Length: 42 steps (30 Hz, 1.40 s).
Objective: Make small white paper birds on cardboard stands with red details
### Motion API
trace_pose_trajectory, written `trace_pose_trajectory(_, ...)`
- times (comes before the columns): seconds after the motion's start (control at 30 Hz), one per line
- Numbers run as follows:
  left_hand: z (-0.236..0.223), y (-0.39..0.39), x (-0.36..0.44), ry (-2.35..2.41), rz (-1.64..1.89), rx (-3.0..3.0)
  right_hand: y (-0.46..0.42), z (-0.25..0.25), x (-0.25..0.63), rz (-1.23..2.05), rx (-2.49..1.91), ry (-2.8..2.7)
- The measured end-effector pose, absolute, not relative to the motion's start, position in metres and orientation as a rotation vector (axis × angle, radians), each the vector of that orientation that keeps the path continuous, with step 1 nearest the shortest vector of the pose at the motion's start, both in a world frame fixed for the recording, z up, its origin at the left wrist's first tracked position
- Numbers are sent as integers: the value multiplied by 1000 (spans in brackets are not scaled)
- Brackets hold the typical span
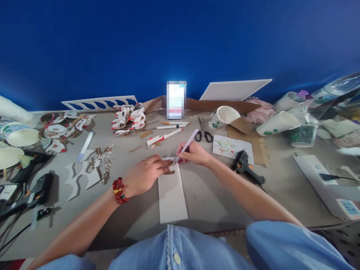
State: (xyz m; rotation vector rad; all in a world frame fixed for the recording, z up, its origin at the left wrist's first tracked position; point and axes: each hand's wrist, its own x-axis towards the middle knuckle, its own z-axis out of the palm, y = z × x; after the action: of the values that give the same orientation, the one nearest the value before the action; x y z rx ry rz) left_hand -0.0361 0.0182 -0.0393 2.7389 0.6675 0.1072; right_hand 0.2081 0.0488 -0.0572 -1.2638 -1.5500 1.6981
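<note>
A white board strip (pixel 172 198) lies lengthwise in front of me. My left hand (pixel 147 173), with a red bead bracelet at the wrist, rests over its far end, the fingertips together and pressed on a small brown cardboard piece (pixel 170 172). Part of that piece is hidden under the fingers. Pinched in my right hand (pixel 191 153) is a pale purple pen (pixel 190 139), tilted, its tip down by the strip's far end beside my left fingertips. Whether the tip touches the board I cannot make out.
Markers (pixel 173 126) and scissors (pixel 203 133) lie beyond my hands. To the right are a drawing (pixel 221 148), a black glue gun (pixel 244 165) and a paper cup (pixel 225 116). White-and-red cutouts (pixel 128 118), board scraps (pixel 81 174) and another glue gun (pixel 39 189) sit left. A lit screen (pixel 176 99) stands behind.
</note>
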Motion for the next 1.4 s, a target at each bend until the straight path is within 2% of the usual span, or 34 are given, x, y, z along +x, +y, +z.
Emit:
trace_pose_trajectory(0.8, -40, 19, -36, 660, 93, 2733, 65, -53, 212, 1732, -1269, -1669)
trace_pose_trajectory(1.23, -42, 19, -38, 667, 92, 2741, 65, -35, 200, 1463, -1272, -2037)
trace_pose_trajectory(1.4, -41, 19, -37, 680, 73, 2728, 63, -36, 199, 1473, -1302, -2027)
